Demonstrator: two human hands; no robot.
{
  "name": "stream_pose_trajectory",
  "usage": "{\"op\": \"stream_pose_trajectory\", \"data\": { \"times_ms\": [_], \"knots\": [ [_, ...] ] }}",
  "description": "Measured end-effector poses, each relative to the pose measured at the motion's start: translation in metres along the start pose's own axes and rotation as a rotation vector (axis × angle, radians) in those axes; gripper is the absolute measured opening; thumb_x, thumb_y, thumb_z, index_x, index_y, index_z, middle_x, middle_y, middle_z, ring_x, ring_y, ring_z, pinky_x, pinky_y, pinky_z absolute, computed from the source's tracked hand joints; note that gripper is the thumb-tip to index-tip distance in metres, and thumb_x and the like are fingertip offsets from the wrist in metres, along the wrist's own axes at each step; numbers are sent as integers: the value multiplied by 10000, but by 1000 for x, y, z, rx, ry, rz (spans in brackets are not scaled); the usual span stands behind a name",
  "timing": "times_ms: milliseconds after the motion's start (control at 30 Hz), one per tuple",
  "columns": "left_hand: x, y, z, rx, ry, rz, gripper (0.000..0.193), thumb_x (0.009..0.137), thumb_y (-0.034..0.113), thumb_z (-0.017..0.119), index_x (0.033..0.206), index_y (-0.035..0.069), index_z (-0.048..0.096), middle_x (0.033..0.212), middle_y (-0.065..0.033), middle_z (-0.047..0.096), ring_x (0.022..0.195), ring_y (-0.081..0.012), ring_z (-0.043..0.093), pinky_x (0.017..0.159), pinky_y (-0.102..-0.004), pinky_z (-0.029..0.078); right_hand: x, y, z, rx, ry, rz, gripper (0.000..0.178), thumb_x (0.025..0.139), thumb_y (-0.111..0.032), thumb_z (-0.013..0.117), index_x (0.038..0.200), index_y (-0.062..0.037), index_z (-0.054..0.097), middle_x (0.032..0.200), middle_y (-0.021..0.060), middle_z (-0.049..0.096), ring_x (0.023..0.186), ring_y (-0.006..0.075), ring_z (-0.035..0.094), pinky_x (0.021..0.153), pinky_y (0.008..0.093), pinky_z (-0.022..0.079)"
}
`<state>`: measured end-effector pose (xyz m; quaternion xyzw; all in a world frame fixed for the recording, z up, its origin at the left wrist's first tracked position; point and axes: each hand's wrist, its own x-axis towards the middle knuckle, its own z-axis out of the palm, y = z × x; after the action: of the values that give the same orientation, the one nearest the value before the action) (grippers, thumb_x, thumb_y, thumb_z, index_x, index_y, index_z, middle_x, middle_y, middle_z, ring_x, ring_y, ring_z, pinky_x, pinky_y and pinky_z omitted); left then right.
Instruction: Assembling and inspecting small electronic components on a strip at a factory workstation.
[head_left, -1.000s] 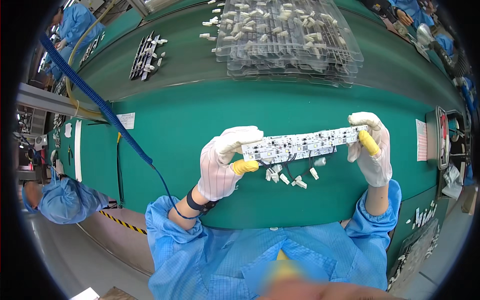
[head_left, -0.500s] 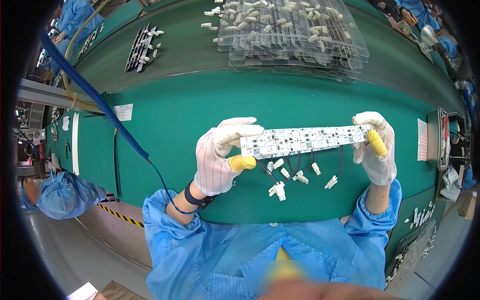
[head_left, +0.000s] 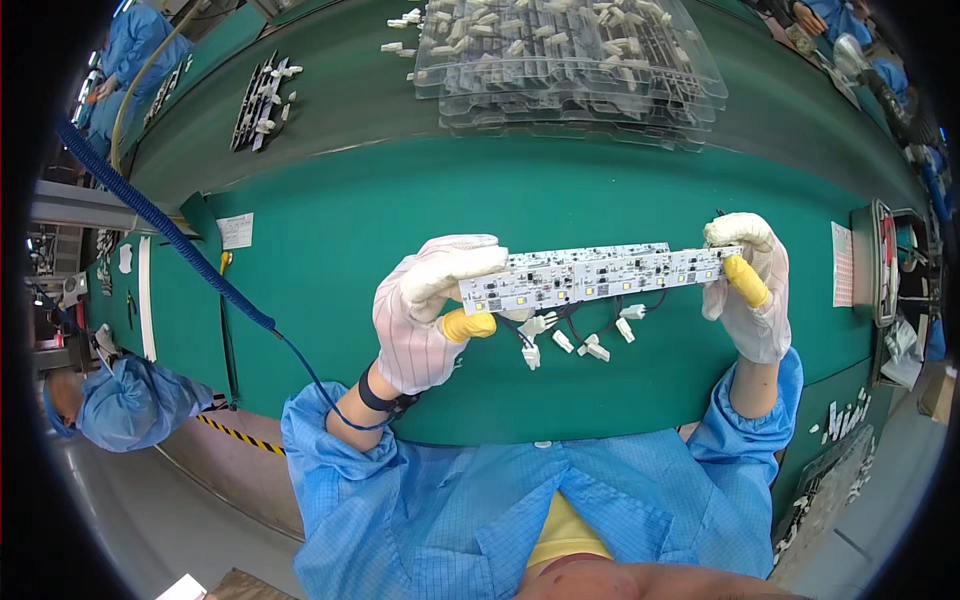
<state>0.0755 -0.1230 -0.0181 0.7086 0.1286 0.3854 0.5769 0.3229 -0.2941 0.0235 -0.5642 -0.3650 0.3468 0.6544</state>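
Observation:
A long white LED circuit board [head_left: 610, 284] spans the space between my hands above the green table. Small square LEDs and dark parts dot its face, and another white strip [head_left: 590, 255] shows behind its upper edge. My left hand [head_left: 420, 315], in a white striped glove with a yellow thumb cover, is closed on the left end. The right end is pinched by my right hand [head_left: 750, 295], gloved the same way. White wire connectors [head_left: 595, 348] hang on dark leads below the board. Fingertips behind the board are hidden.
Stacked clear trays [head_left: 570, 100] of wired boards stand at the back, with several loose boards [head_left: 262, 105] to their left. A blue coiled cord [head_left: 170, 230] runs to the black strap [head_left: 378, 392] on my left wrist. A metal bin [head_left: 880, 270] stands right. Co-workers sit nearby.
The board has tilted, so its LEDs now show and a second strip appears behind it. My left hand has shifted slightly left. The connectors hang higher and nearer the board.

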Motion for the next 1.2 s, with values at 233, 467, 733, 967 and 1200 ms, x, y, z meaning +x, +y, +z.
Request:
{"op": "stream_pose_trajectory", "data": {
  "times_ms": [233,467,733,967,1200],
  "knots": [
    [-2,-1,3,-123,31,-35,510,782,304,720,1114,-57,582,1132,-198,570,950,-204,608,738,-278,529,1,-5,-7,32,-59,78,324,842,-254,654,1021,-4,554,810,29,542,540,61,516,490,184,418],
    [0,-1,0,-42,34,53,490,805,269,715,1120,-76,567,1133,-206,567,958,-208,603,779,-290,516,0,0,-4,82,-51,10,336,842,-224,647,1031,31,536,772,53,563,456,65,509,444,159,408],
    [5,4,3,-84,84,-120,382,859,216,650,1061,-101,587,1110,-203,584,974,-207,597,808,-281,488,-1,-1,-10,98,-100,44,340,854,-232,642,1029,43,544,697,68,561,452,70,518,436,172,409],
    [4,-3,4,-128,63,-31,380,865,164,631,1128,-95,539,1115,-209,585,886,-214,623,777,-308,510,-2,-7,-9,12,-82,-33,343,837,-213,660,1040,40,546,775,94,601,466,78,539,442,172,418],
    [4,-7,2,87,168,-119,510,871,387,619,1117,-54,556,1042,-177,635,716,-166,636,627,-264,532,0,-7,-13,129,-175,122,381,849,-247,653,1062,48,543,700,101,600,454,91,542,383,175,410]
  ]
}}
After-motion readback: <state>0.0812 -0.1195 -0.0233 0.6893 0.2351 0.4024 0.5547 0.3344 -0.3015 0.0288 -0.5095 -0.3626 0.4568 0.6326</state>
